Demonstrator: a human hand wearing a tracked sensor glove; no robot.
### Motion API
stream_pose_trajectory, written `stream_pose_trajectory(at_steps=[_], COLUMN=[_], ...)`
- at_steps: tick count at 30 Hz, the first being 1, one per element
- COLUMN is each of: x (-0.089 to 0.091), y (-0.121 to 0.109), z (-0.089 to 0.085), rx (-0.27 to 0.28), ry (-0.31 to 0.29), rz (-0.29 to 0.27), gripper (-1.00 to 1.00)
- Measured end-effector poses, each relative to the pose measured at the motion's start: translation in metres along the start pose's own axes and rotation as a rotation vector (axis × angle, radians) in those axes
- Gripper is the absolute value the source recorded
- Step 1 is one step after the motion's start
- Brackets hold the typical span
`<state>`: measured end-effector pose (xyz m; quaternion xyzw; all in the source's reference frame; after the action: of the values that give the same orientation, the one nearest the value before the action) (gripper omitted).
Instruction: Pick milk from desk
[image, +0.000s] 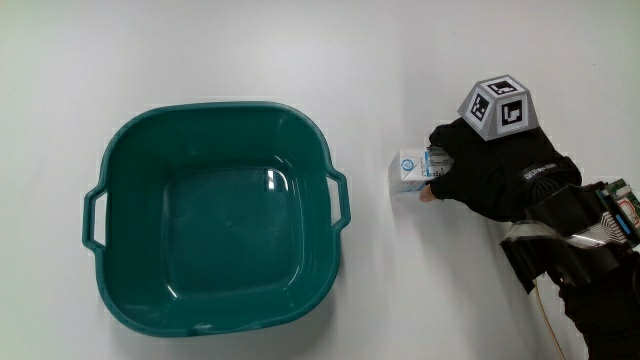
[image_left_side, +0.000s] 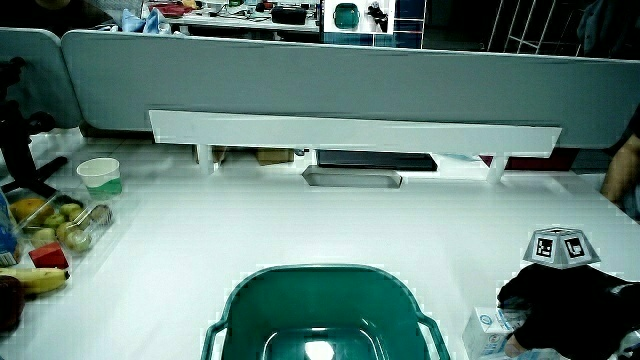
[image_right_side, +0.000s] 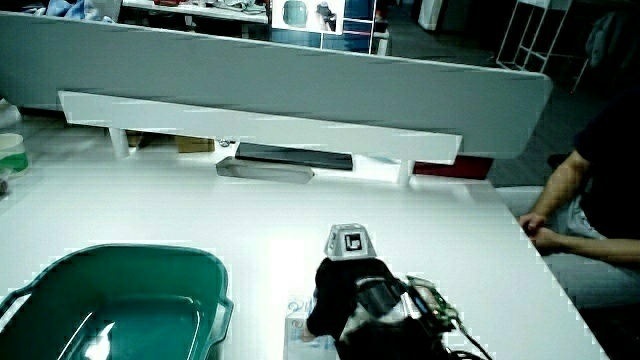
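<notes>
Milk carton (image: 408, 170): one, small, white with blue print, standing on the counter (image: 200, 50) just beside the basin's handle; also seen in both side views (image_left_side: 488, 332) (image_right_side: 300, 330), partly covered by the glove.
Hand (image: 490, 170): one, black-gloved, at the carton's side away from the basin; forearm running off toward the person.
Grip: fingers (image: 440, 160) curled onto the carton, clamped on its side; carton's base apparently on the counter, lift not discernible.
Marker cube (image: 497, 108): one, grey with black-and-white patterns, on the back of the hand; visible in both side views (image_left_side: 560, 247) (image_right_side: 348, 241).
Basin (image: 120, 170): one, dark green plastic, rounded square, two loop handles, nothing inside but glare; near the carton, not touching it.
Partition (image_left_side: 300, 80): one, low, grey, with one white shelf rail (image_left_side: 350, 132) along its foot.
Tray (image_left_side: 352, 178): one, flat, grey, on the counter below the rail.
Paper cup (image_left_side: 100, 176): one, white and green, upright, at the counter's edge, well apart from the basin.
Fruit container (image_left_side: 60, 225): one, clear, holding several round green fruits, nearer to the person than the cup; exact count not discernible.
Banana (image_left_side: 35, 280): one, yellow, nearer to the person than the fruit container.
</notes>
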<state>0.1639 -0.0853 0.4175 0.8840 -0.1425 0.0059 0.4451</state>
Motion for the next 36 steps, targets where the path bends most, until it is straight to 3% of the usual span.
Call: stream_pose_trajectory(at_steps=[1, 8, 16, 23, 30, 36], x=[0.001, -0.001, 0.000, -0.001, -0.005, -0.009], y=[0.002, 0.003, 0.005, 0.005, 0.007, 0.005], z=[0.000, 0.003, 0.001, 0.001, 0.000, 0.003], rx=[0.020, 0.017, 0.057, 0.026, 0.054, 0.062], ry=[-0.011, -0.006, -0.032, -0.025, -0.100, -0.109], rz=[-0.010, 0.010, 0.000, 0.001, -0.008, 0.010], gripper=[0.40, 0.54, 0.70, 0.84, 0.98, 1.00])
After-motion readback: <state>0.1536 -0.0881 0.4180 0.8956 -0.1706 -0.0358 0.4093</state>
